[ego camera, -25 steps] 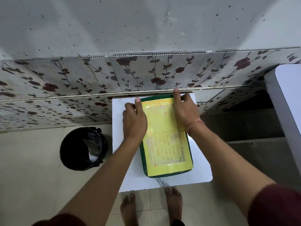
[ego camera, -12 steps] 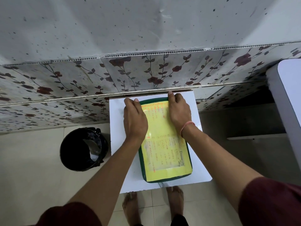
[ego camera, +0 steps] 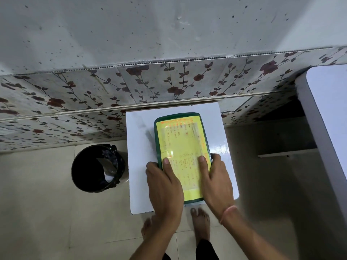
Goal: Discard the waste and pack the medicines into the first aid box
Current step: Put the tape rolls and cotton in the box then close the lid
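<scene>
The first aid box [ego camera: 180, 136] is green with a yellow label with red writing on its closed lid. It lies flat on a small white table [ego camera: 139, 147]. My left hand [ego camera: 165, 186] grips its near left edge, thumb on the lid. My right hand [ego camera: 216, 181] grips its near right edge, thumb on the lid and fingers around the side. No medicines or waste show outside the box.
A black bin [ego camera: 97, 167] lined with a black bag stands on the floor left of the table, something pale inside. A floral-tiled wall [ego camera: 169, 81] runs behind the table. Another white surface [ego camera: 328, 119] stands at the right. My bare feet [ego camera: 200, 222] are below the table's near edge.
Both hands have slid from the far end of the lid to the box's near end. The box has stayed closed on the table.
</scene>
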